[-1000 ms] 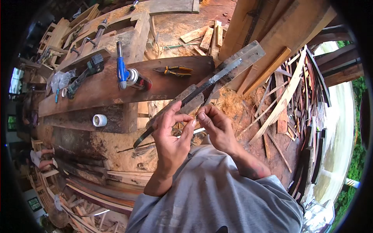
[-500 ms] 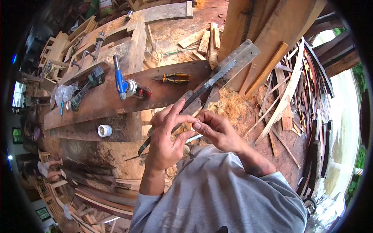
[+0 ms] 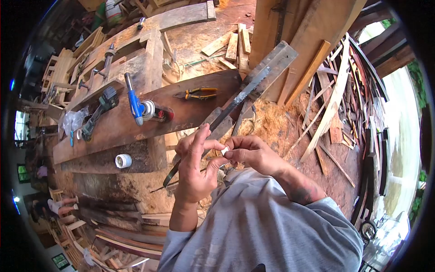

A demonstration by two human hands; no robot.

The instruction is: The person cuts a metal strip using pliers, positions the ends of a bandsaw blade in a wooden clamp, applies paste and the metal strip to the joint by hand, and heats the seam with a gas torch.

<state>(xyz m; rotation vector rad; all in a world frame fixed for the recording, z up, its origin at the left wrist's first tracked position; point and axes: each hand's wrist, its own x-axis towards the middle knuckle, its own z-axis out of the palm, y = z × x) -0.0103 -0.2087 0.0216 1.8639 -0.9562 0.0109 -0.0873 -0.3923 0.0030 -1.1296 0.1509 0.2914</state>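
Note:
A small white piece (image 3: 224,151) is pinched between the thumb and forefinger of my right hand (image 3: 256,155), in front of my shirt. My left hand (image 3: 195,165) faces it with fingers spread and thumb apart; one fingertip touches or nearly touches the piece. What the piece is, I cannot make out. Just beyond my hands, a long toothed saw blade (image 3: 240,97) lies slanted along a greyish block (image 3: 280,59), its dark strip passing behind my left hand. Pliers with yellow-and-black handles (image 3: 201,94) rest on the brown plank (image 3: 181,113).
On the plank stand a blue torch head (image 3: 136,108) on a red can (image 3: 164,114), and a cordless power tool (image 3: 106,99). A white tub (image 3: 123,161) sits on a lower board. Wood offcuts (image 3: 333,113) pile up at right; boards (image 3: 299,50) lean ahead. Another person (image 3: 56,206) is far left.
The white piece has come into sight between my fingers. My right hand has shifted slightly down, and my left slightly right. The whole view has moved a little.

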